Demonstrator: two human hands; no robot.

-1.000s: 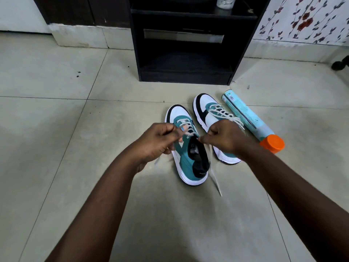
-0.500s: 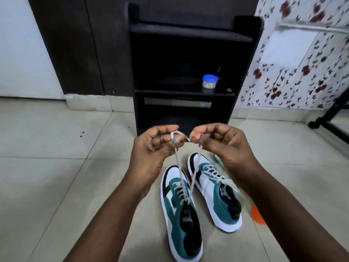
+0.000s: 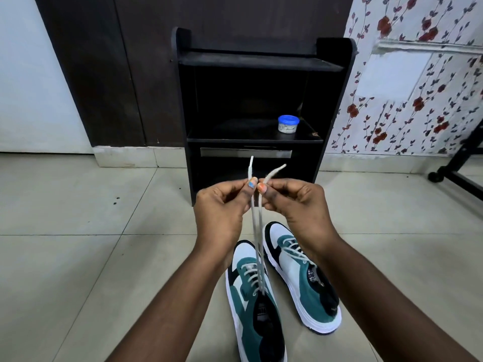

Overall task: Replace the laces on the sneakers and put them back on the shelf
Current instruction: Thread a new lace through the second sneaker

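Floor sneaker's lace ends now upright.

Two teal, white and black sneakers lie side by side on the floor: left sneaker, right sneaker. A white lace rises taut from the left one. Behind stands the black shelf, seemingly wooden.

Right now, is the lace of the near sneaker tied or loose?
Loose: the left hand and right hand each pinch one lace end, pulled up from the near sneaker, no knot.

Teal-white sneakers, black shelf
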